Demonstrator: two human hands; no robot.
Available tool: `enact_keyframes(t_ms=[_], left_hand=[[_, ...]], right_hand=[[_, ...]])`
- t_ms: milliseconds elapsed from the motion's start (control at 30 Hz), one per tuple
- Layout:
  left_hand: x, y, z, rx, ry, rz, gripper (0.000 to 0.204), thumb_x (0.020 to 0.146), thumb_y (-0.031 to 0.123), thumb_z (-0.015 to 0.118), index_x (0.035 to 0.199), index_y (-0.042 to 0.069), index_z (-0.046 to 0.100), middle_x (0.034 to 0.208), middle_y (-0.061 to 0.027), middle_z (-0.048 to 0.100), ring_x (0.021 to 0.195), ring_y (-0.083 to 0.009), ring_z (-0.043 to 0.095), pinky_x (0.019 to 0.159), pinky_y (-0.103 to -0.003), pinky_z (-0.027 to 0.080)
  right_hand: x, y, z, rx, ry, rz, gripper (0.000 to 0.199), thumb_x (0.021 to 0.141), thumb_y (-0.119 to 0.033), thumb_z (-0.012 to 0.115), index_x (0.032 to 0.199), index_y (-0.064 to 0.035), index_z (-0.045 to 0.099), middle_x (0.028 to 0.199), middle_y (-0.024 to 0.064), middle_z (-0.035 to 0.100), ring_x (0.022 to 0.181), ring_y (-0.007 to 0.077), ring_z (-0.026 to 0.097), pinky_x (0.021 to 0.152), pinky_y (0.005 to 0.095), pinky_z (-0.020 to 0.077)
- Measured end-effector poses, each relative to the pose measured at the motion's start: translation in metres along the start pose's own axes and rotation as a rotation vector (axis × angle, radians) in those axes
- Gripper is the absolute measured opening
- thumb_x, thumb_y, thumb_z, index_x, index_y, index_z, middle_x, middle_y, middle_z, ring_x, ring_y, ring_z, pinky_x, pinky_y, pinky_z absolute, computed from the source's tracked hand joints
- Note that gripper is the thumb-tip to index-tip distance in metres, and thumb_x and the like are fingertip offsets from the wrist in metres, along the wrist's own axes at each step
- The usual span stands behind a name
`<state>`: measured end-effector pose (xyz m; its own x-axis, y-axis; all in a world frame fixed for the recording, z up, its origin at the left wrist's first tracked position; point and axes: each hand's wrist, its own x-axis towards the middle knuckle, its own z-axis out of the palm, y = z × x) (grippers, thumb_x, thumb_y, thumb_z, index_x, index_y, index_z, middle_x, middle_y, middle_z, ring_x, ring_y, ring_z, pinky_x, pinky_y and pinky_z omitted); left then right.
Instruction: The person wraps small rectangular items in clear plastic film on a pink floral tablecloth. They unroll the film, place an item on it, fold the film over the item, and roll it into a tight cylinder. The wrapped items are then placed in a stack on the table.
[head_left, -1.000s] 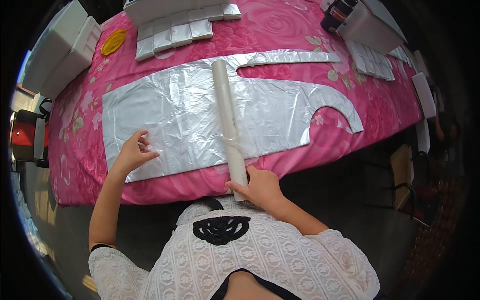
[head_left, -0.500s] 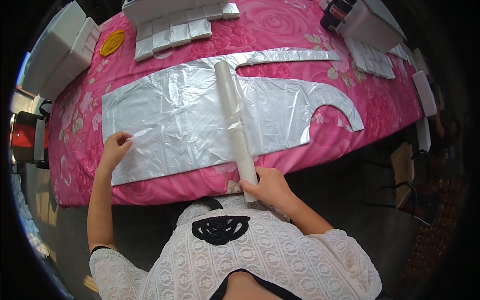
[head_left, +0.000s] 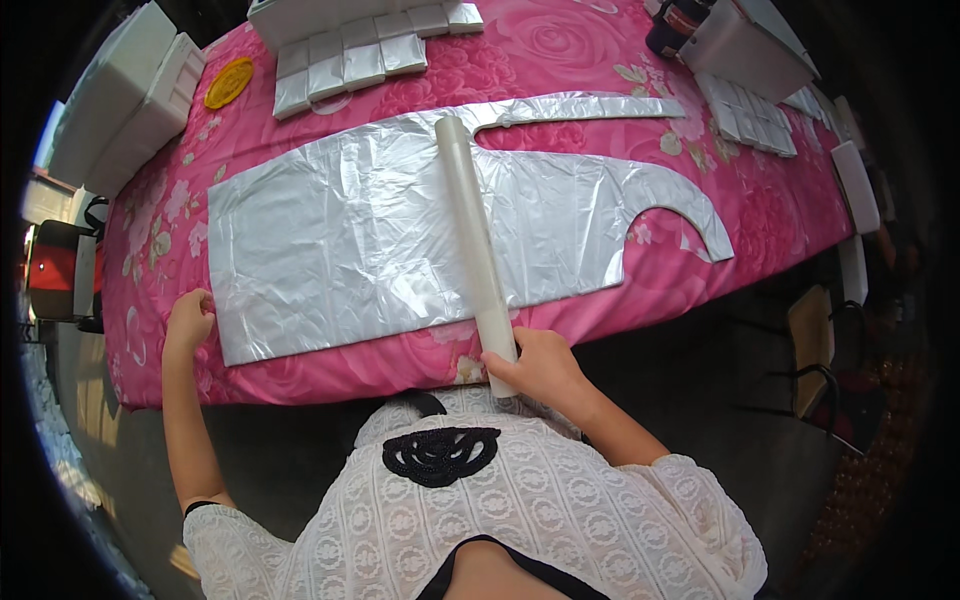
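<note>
A pale, translucent tube-shaped roll [head_left: 468,220] lies slantwise across a stack of silvery plastic aprons [head_left: 330,240]. My right hand [head_left: 540,365] is closed around the roll's near end, just past the table's front edge. The roll's far end rests near the apron's top side. My left hand [head_left: 190,320] is beside the apron's left edge with its fingers curled together. Whether a thin film is pinched in those fingers cannot be made out. The apron's neck loop curves at the right, and a long strap runs along the far side.
A pink flowered cloth [head_left: 540,50] covers the table. Several folded silvery packets [head_left: 345,65] lie at the back, others [head_left: 745,115] at the back right. White foam boxes [head_left: 120,110] stand at the left. A yellow round piece [head_left: 228,83], a dark jar [head_left: 672,28] and a chair [head_left: 808,345] also show.
My left hand has moved left and slightly nearer me, from over the apron to just past its left edge. The loose clear film by it no longer shows. My right hand stays on the roll.
</note>
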<state>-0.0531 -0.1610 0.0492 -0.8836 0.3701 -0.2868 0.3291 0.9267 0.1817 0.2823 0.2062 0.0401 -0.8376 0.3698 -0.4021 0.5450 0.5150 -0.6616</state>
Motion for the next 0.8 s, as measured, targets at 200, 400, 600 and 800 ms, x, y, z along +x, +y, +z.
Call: enact_keyframes(t_ms=[200,400,600,800], left_hand=[[-0.014,0.168,0.007,-0.214,0.495,0.587,0.03,0.083,0.004,0.051,0.113,0.0,0.052,0.111,-0.0185,0.056,0.103,-0.0335,0.053,0.089,-0.038,0.041],[-0.015,0.28,0.115,-0.375,0.241,0.814,0.056,0.082,0.008,0.051,0.131,-0.005,0.029,0.138,-0.0228,0.028,0.127,-0.0358,0.029,0.105,-0.039,0.025],[-0.011,0.296,0.124,-0.354,0.211,0.766,0.059,0.079,0.011,0.047,0.131,-0.01,0.027,0.138,-0.0257,0.025,0.128,-0.0383,0.025,0.107,-0.043,0.019],[-0.012,0.296,0.123,-0.287,0.191,0.777,0.062,0.078,0.011,0.048,0.132,-0.009,0.025,0.138,-0.0254,0.025,0.129,-0.0382,0.024,0.108,-0.043,0.018]], right_hand=[[0.016,-0.003,-0.019,-0.065,-0.03,0.036,0.056,0.074,-0.051,0.061,0.078,0.0052,0.062,0.07,0.0206,0.062,0.067,0.0333,0.061,0.062,0.039,0.0475],[0.126,-0.021,-0.043,0.107,0.119,-0.138,0.058,0.08,-0.048,0.057,0.086,0.009,0.062,0.071,0.0202,0.063,0.067,0.0298,0.063,0.063,0.0345,0.0492],[0.229,-0.024,-0.067,0.862,-0.216,0.201,0.047,0.088,-0.04,0.049,0.1,0.0047,0.056,0.087,0.0128,0.061,0.078,0.0202,0.062,0.072,0.0284,0.0513],[0.26,-0.018,-0.075,1.577,-0.089,0.254,0.048,0.089,-0.028,0.048,0.12,0.0059,0.039,0.113,0.0165,0.052,0.104,0.0264,0.053,0.088,0.0401,0.0455]])
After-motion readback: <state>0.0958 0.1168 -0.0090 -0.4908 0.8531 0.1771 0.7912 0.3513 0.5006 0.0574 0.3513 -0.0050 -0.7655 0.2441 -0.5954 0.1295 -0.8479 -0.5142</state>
